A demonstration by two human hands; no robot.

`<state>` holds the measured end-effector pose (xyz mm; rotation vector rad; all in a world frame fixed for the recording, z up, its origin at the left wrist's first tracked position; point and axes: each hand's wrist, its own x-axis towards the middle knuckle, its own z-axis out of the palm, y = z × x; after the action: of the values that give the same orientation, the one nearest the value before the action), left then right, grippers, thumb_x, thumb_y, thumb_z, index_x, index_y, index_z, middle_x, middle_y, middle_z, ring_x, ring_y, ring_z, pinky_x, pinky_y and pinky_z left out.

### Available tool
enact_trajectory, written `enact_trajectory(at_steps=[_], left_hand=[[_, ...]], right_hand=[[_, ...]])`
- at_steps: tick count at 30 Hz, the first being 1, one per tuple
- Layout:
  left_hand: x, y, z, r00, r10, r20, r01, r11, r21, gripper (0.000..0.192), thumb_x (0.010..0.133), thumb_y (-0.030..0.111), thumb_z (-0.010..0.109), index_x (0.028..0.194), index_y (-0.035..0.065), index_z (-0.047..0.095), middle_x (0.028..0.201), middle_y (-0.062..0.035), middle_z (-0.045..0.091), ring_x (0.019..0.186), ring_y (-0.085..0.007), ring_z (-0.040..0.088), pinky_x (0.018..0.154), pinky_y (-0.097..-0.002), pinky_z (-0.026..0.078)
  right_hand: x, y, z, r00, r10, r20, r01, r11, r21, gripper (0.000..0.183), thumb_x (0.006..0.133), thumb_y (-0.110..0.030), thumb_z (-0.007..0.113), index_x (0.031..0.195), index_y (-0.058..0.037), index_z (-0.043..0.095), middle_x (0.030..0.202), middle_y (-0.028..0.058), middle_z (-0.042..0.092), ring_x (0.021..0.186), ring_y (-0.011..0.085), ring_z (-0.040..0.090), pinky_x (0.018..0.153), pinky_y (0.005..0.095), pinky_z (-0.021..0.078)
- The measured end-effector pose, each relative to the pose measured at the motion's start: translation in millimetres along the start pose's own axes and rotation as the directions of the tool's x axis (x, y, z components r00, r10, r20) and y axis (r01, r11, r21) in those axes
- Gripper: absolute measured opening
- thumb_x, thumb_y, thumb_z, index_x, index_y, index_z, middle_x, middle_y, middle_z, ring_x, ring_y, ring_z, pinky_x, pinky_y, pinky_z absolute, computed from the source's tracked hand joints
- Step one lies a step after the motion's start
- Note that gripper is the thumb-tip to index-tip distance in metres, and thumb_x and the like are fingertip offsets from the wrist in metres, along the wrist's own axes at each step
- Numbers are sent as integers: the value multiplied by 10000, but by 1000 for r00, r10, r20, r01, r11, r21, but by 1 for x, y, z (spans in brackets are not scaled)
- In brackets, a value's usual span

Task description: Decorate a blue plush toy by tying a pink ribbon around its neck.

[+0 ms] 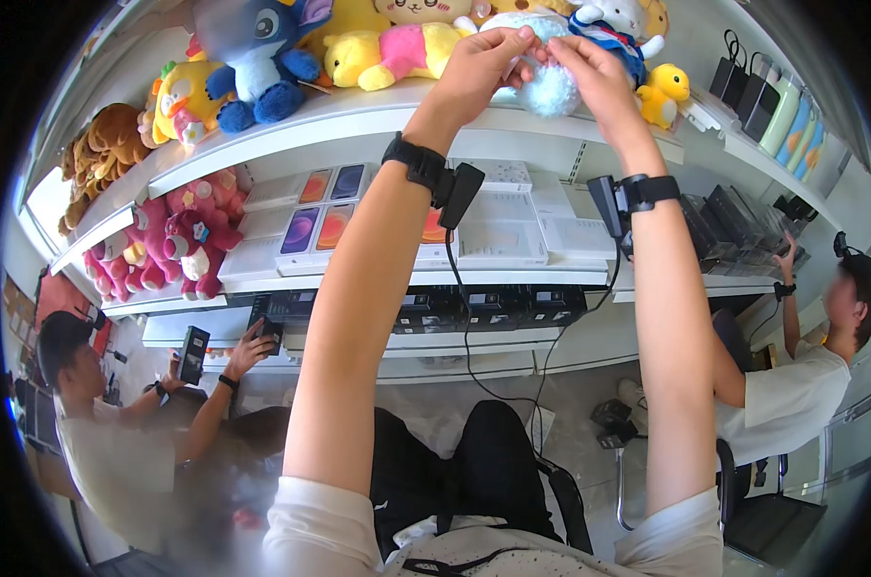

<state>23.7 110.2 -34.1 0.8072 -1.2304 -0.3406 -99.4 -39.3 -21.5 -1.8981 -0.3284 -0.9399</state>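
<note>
Both arms reach up to the top shelf. My left hand (482,68) and my right hand (594,72) meet in front of a fluffy light blue plush toy (551,90). Thumb and forefinger are pinched together on each hand, close to one another. Whatever lies between the fingertips is too small to make out. A plush in a pink top with yellow limbs (407,54) lies left of my left hand. Beside my right hand are a white plush in a blue sailor outfit (616,32) and a small yellow plush (664,94).
A blue plush (266,61) sits farther left on the upper shelf (378,112). White phone boxes (504,234) and pink plush bears (201,241) fill the shelf below. Cables (468,317) hang from my wrist devices. A person (111,440) holds dark boxes at left; another person (789,389) reaches at right.
</note>
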Motion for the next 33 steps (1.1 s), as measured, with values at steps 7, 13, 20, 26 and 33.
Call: enact_trajectory(at_steps=[7,13,20,26,33], left_hand=[[-1,0,6,999,-35,-28,38,994,102,287,1033,272,655,1051,0,744,944,-55,755,772,-94,652,680,-241,498],[-2,-2,8,997,62,48,-66,993,102,288,1024,234,664,1104,-34,733,983,-75,758,854,-119,684,724,-253,498],[-4,-3,6,999,41,-4,-40,992,123,269,1019,205,668,1119,-37,731,1023,-97,762,873,-126,700,727,-254,512],[-5,-3,3,999,-11,39,7,994,109,273,1031,224,639,1130,-23,703,973,-97,743,826,-137,673,718,-275,509],[-4,-4,4,990,-1,138,-28,978,209,250,1062,235,605,1108,11,705,936,-18,710,771,-83,584,707,-234,466]], right_hand=[[-19,22,-3,998,-37,-50,40,997,62,305,1042,-238,629,1245,-29,718,1107,-12,697,1018,72,575,954,239,438],[-20,21,-1,991,-69,-112,84,987,134,297,1032,-240,642,1240,-39,709,1128,8,716,1045,67,591,945,238,441],[-34,-23,-11,990,57,-129,-44,994,103,385,1060,-372,578,1289,-83,689,729,-90,442,611,4,319,536,210,207],[-41,-45,-34,977,208,48,-189,948,-257,510,1070,-525,473,1177,-102,737,604,-95,381,534,15,292,520,215,215],[-28,-21,-28,970,205,129,-108,844,-526,341,920,-389,785,1007,-66,718,810,-66,615,737,15,502,619,188,331]])
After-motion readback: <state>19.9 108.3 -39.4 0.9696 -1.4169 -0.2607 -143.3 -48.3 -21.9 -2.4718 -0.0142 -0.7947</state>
